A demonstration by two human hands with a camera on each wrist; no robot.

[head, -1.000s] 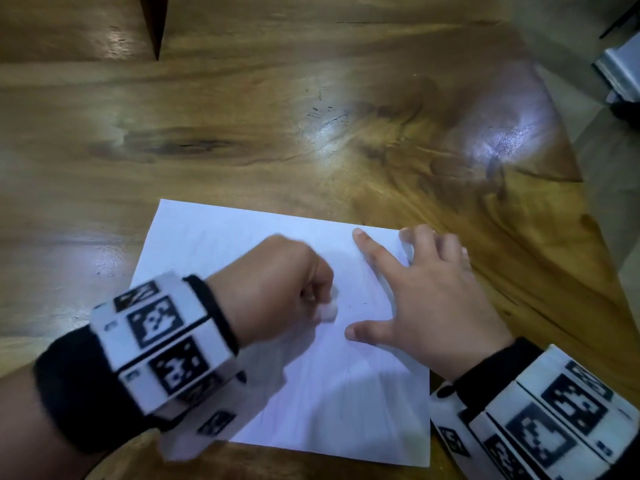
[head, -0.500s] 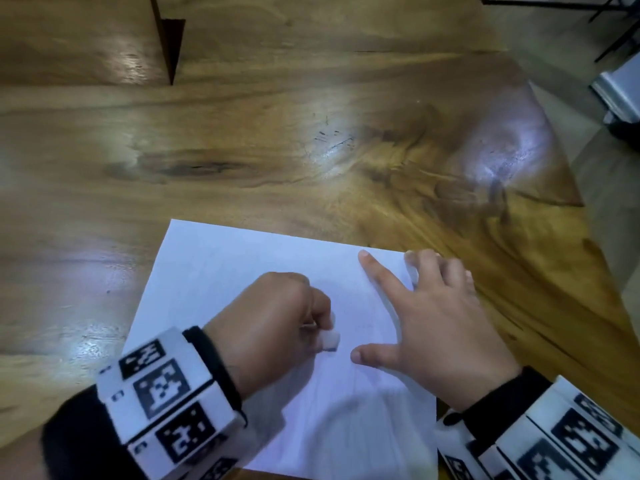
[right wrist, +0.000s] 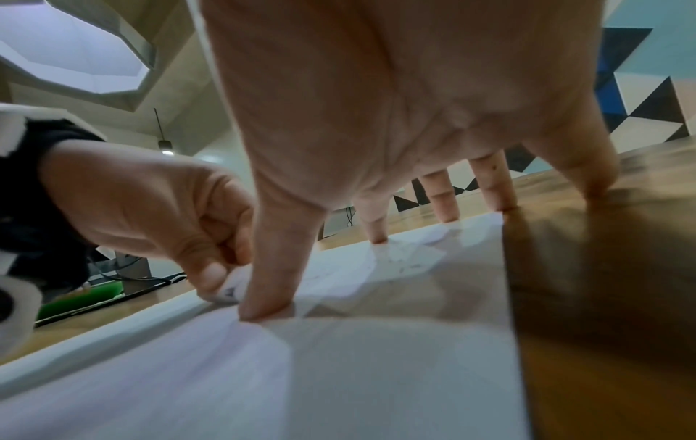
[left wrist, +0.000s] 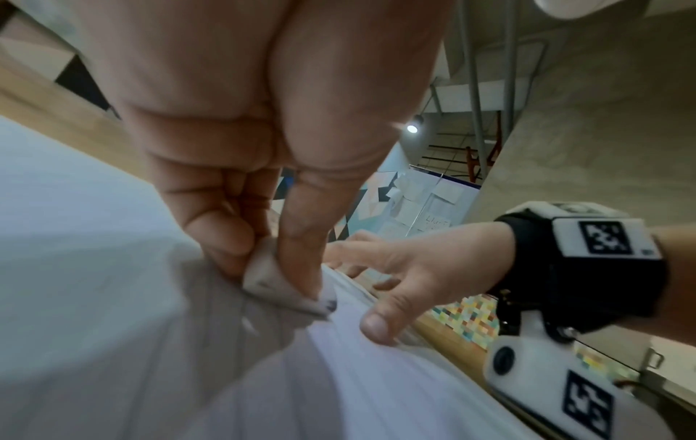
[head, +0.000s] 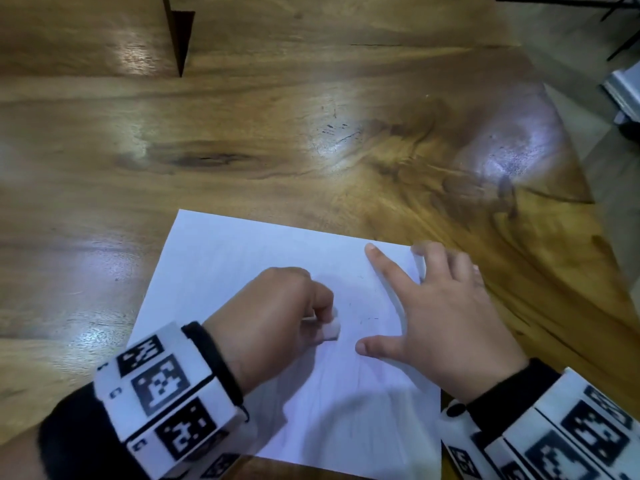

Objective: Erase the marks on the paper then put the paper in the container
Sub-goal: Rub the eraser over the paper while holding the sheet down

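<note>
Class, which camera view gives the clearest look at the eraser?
The left wrist view: the eraser fills the foreground, pinched by the left hand against the paper. The head view shows only its white tip; the right wrist view, a sliver.

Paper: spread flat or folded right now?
Spread flat: the paper lies unfolded on the table, right hand pressing it down.

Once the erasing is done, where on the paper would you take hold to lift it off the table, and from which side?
Likely the far right corner of the paper, approached from the right. The sheet lies flat on the table, but that corner already curls up slightly beside the right hand, whose spread fingers press it down. The left hand pinches the eraser, so it is busy.
</note>
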